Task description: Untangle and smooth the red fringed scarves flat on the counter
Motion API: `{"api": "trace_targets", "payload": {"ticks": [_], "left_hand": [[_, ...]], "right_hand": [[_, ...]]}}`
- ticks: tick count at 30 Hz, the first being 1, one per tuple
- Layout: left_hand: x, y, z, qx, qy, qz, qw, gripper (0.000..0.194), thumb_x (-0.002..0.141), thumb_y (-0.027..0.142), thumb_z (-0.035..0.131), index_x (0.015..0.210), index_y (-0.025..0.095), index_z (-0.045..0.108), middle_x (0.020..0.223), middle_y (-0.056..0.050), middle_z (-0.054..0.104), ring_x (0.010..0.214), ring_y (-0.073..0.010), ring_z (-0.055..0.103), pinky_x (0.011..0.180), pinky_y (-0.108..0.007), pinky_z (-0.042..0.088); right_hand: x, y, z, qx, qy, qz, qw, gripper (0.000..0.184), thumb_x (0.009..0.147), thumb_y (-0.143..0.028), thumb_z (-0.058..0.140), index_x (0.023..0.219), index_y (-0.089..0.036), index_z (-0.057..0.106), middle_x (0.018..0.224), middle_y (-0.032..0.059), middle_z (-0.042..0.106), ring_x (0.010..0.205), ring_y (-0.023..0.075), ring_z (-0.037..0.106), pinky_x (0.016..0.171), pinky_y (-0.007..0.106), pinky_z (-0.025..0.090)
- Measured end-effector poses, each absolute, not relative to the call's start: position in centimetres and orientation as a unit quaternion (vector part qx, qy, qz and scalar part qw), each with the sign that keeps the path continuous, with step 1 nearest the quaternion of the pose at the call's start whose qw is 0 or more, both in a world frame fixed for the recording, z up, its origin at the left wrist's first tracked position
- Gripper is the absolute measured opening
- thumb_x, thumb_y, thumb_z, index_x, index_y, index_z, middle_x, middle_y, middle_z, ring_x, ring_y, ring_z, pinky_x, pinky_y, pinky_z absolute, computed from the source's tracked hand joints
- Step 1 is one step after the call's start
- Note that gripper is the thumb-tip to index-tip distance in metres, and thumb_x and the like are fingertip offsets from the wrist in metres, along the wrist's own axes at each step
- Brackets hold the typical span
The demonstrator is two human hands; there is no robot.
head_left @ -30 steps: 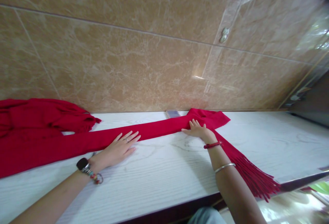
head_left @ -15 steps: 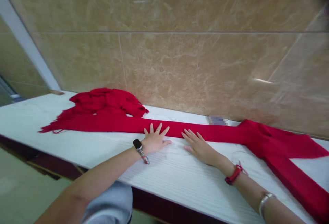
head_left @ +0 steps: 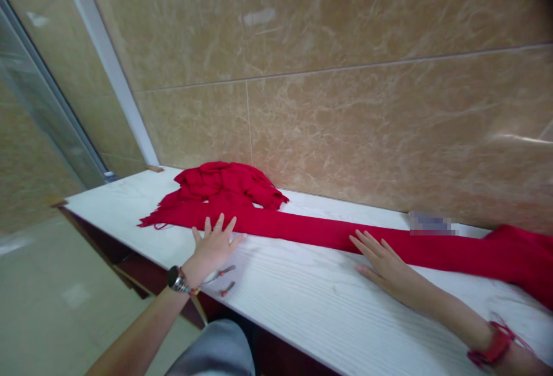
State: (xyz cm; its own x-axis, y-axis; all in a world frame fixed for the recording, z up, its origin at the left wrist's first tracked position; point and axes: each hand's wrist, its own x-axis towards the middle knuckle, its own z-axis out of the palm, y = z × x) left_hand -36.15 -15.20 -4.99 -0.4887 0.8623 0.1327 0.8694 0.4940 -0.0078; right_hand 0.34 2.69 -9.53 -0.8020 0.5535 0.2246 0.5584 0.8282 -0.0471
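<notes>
A long red scarf [head_left: 302, 230] lies in a flat, narrow band along the white tabletop [head_left: 294, 284]. Its fringed end is at the left, and at the right it bends into a wider, folded part cut off by the frame. My left hand [head_left: 215, 247] rests near the fringed end, fingers spread over the cloth. Farther right, my right hand [head_left: 384, 264] lies flat with its fingertips on the scarf's front half. Neither hand grips anything. Behind the left end sits a crumpled heap of red cloth [head_left: 224, 183], touching the band; whether it is a separate piece I cannot tell.
A tan marbled tile wall [head_left: 328, 128] runs right behind the table. Against it lies a small blurred packet [head_left: 432, 223]. The table's left end has a brown corner [head_left: 59, 204], with open shelving below. My knee [head_left: 216, 350] is under the front edge.
The view has swung left, bringing the fringed end and the table's left end into sight. My left hand has slid leftward along the scarf, and the gap between my hands has widened since half a second ago.
</notes>
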Motion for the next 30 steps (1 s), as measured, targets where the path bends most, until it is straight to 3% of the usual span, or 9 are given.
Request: {"api": "trace_targets", "payload": {"ticks": [6,11,20,23,26,28,30], "left_hand": [[-42.0,-15.0,-6.4,-0.481,-0.875,-0.04,0.03,0.067,0.082,0.063,0.021,0.14,0.029,0.019,0.146,-0.016,0.013,0.125,-0.0498,0.016,0.085,-0.071,0.021],[-45.4,-16.3,-6.8,-0.479,-0.877,-0.028,0.021,0.068,0.081,0.065,0.021,0.14,0.03,0.016,0.146,-0.018,0.012,0.126,-0.0495,0.014,0.088,-0.069,0.018],[-52.2,-18.5,-6.8,-0.352,-0.935,-0.012,0.04,0.069,0.082,0.064,0.014,0.14,0.027,0.019,0.144,-0.022,0.016,0.121,-0.0533,0.023,0.081,-0.075,0.016],[-51.3,-17.6,-5.9,-0.297,-0.953,-0.004,0.051,0.068,0.08,0.064,0.022,0.138,0.028,0.027,0.143,-0.02,0.02,0.119,-0.056,0.023,0.078,-0.078,0.008],[-48.8,-15.8,-4.0,-0.277,-0.956,0.023,0.096,0.066,0.08,0.055,0.035,0.136,0.02,0.032,0.144,-0.023,0.014,0.12,-0.0575,0.017,0.079,-0.078,0.0],[-47.1,-14.3,-2.6,-0.34,-0.931,0.036,0.127,0.064,0.08,0.048,0.039,0.136,0.018,0.03,0.145,-0.021,0.011,0.124,-0.0536,0.011,0.085,-0.075,-0.002],[-45.8,-12.7,-1.5,-0.446,-0.89,0.038,0.089,0.063,0.081,0.047,0.039,0.137,0.02,0.029,0.146,-0.017,0.014,0.129,-0.0458,0.007,0.091,-0.07,-0.002]], "right_hand": [[-12.2,-0.7,-5.9,-0.171,-0.977,0.005,0.124,0.057,0.09,-0.048,0.026,0.139,-0.018,0.024,0.144,0.0121,0.021,0.133,0.0273,0.012,0.103,0.054,0.02],[-19.1,-2.1,-5.9,-0.124,-0.987,0.009,0.106,0.052,0.092,-0.045,0.025,0.137,-0.02,0.029,0.144,0.0096,0.024,0.132,0.0277,0.015,0.103,0.054,0.019],[-19.3,-1.5,-7.7,-0.123,-0.986,0.011,0.108,0.048,0.092,-0.041,0.023,0.137,-0.023,0.029,0.143,0.0083,0.026,0.132,0.0249,0.019,0.102,0.051,0.02],[-19.4,-1.8,-7.5,-0.128,-0.985,0.028,0.112,0.049,0.092,-0.042,0.024,0.136,-0.023,0.031,0.142,0.0094,0.028,0.131,0.0246,0.02,0.103,0.051,0.02],[-19.5,-1.7,-7.2,-0.131,-0.983,0.048,0.122,0.049,0.092,-0.042,0.027,0.134,-0.019,0.036,0.14,0.0112,0.033,0.13,0.0234,0.024,0.104,0.048,0.019],[-19.1,-1.0,-6.9,-0.144,-0.979,0.055,0.135,0.049,0.091,-0.041,0.028,0.133,-0.017,0.038,0.138,0.0124,0.036,0.129,0.0227,0.027,0.105,0.047,0.02],[-18.2,0.2,-6.8,-0.174,-0.972,0.053,0.147,0.049,0.091,-0.041,0.029,0.132,-0.015,0.038,0.137,0.013,0.038,0.128,0.0229,0.03,0.104,0.048,0.021]]}}
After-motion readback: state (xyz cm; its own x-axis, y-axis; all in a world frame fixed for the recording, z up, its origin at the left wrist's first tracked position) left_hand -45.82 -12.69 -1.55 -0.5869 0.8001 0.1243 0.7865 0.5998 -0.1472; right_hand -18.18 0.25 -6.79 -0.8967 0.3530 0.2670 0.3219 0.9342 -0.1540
